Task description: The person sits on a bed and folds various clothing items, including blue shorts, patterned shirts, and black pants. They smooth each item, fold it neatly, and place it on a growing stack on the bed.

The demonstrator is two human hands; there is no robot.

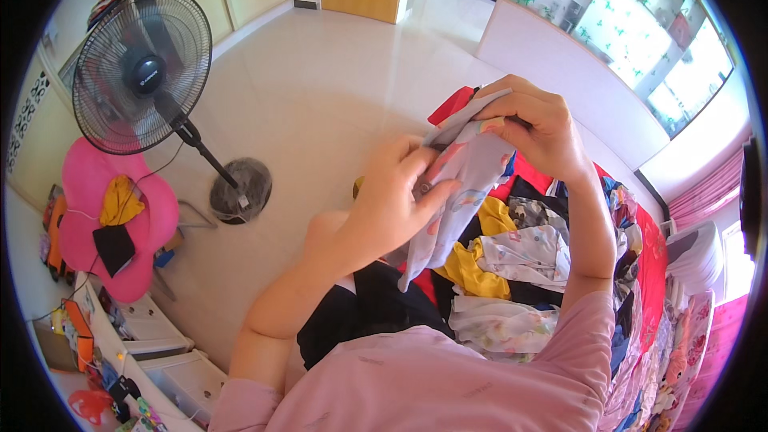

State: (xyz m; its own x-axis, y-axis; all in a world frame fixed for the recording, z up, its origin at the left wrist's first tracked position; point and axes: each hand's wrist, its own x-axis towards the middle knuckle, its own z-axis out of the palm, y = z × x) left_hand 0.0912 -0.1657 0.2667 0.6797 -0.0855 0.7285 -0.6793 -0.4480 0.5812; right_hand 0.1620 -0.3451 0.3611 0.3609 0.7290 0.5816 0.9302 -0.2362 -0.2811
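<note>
A light grey printed garment [465, 192] hangs between my hands, in front of my chest. My right hand [531, 126] pinches its upper edge between thumb and fingers. My left hand [402, 198] is at the garment's left side, slightly blurred, with thumb and fingers around a fold that has a small round snap on it. Behind the garment a piece of red cloth [451, 105] shows near its top. Below and to the right lie a yellow garment [474, 270], a white printed garment [528, 255] and a pale floral garment [504, 324].
A black standing fan [144, 72] stands at the left on the tiled floor. Beside it is a pink flower-shaped seat [90, 210] with yellow and black cloths. Plastic drawers [180, 378] are at lower left. More clothes lie on a red cover [651, 258] at the right.
</note>
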